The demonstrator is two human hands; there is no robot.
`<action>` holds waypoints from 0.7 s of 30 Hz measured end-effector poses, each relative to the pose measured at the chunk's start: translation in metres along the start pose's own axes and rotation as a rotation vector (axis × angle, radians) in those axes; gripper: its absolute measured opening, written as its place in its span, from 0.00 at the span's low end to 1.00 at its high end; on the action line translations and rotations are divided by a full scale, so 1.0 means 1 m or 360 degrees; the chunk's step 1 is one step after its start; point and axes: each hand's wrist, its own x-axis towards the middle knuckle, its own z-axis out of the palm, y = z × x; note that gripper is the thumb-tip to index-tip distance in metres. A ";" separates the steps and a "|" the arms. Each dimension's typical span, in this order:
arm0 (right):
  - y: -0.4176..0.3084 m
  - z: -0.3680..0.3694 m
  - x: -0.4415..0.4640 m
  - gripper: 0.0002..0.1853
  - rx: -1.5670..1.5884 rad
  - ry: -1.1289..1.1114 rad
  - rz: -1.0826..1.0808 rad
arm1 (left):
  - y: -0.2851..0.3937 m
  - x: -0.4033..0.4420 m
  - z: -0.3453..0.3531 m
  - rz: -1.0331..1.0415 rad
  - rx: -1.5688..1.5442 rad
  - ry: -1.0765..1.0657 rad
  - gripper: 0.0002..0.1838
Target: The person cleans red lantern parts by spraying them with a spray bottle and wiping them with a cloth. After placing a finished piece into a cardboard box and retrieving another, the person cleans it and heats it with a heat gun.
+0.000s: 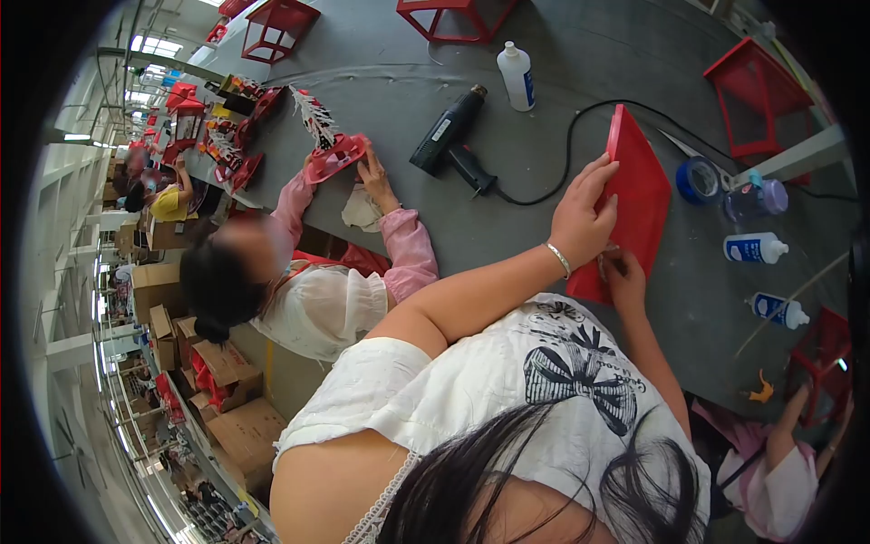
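The bare left hand [584, 216], a silver bracelet [559, 260] circling its wrist, is reaching forward with fingers close together. The bare right hand [626, 279] is bending its fingers nearby.

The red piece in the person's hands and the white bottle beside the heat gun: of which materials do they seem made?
The red piece looks like plastic or painted wood: its smooth, evenly red, satin surface fits both. The white bottle is probably plastic, its smooth body slightly glossy and narrowing to a cap.
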 end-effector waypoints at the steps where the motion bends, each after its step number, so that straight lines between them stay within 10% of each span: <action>1: 0.009 0.002 0.004 0.05 0.0051 0.0053 0.0018 | -0.002 0.001 0.001 0.0016 0.0004 0.0004 0.26; 14: -0.047 0.019 -0.014 0.08 0.0189 -0.0320 -0.0048 | -0.006 0.003 0.002 0.0027 0.0030 0.0020 0.26; 21: 0.031 -0.016 0.007 0.06 -0.0269 0.0208 0.0079 | -0.017 0.005 0.007 0.0125 0.0049 0.0041 0.26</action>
